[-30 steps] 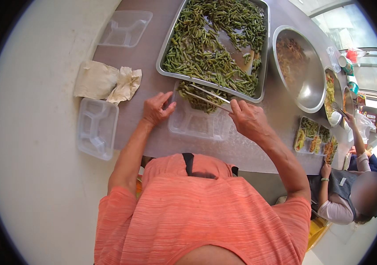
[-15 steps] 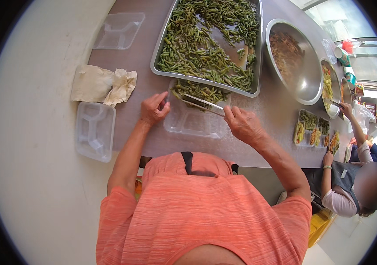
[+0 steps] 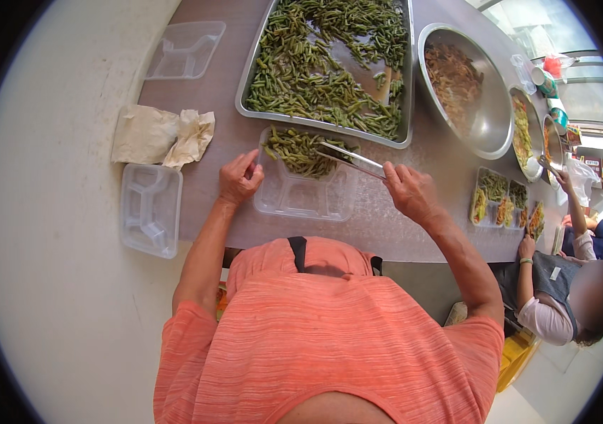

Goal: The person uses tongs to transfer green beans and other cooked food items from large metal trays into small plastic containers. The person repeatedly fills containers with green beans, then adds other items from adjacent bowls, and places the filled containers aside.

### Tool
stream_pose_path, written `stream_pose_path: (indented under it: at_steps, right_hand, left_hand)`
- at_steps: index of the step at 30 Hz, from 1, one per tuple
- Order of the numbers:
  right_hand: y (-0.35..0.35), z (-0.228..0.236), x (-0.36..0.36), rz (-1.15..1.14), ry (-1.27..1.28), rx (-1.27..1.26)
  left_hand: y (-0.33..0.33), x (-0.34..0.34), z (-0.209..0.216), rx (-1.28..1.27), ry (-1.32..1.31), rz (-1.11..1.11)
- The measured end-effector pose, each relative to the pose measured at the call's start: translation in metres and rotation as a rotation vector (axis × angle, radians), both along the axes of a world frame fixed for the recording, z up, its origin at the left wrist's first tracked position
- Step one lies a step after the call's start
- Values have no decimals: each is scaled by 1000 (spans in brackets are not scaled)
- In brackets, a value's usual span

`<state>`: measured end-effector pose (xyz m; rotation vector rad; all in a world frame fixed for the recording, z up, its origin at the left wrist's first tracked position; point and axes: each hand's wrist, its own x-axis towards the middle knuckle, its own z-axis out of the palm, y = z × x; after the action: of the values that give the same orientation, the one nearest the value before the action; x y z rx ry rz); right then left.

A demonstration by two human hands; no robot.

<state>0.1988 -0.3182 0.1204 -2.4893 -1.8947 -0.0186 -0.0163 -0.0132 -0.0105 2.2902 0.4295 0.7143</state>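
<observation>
Diagonally leftward, tongs [image 3: 368, 163] in gripping right hand [image 3: 409, 191]; container rim [image 3: 301, 215] in pinching left hand [image 3: 240, 178]

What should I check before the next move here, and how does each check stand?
1. Tongs held: ok. The right hand grips the tongs.
2. Container held: cannot tell. The left hand is at the left edge of the clear container, but its grip is unclear.
3. Green beans in the container's far compartment: ok.
4. Tongs clear of the container: not ok. Their tips reach over it, by the beans.
5. Beans left in the metal tray: ok, plenty show.
</observation>
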Motion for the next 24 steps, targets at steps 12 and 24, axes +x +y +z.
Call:
stream_pose_path:
  at_steps: [12, 24]
  right_hand:
    - [9, -3, -5, -75, 105, -39]
    - [17, -10, -19, -73, 210, 83]
  left_hand:
    - [0, 20, 31, -8, 75, 65]
    - [17, 67, 8, -465, 139, 269]
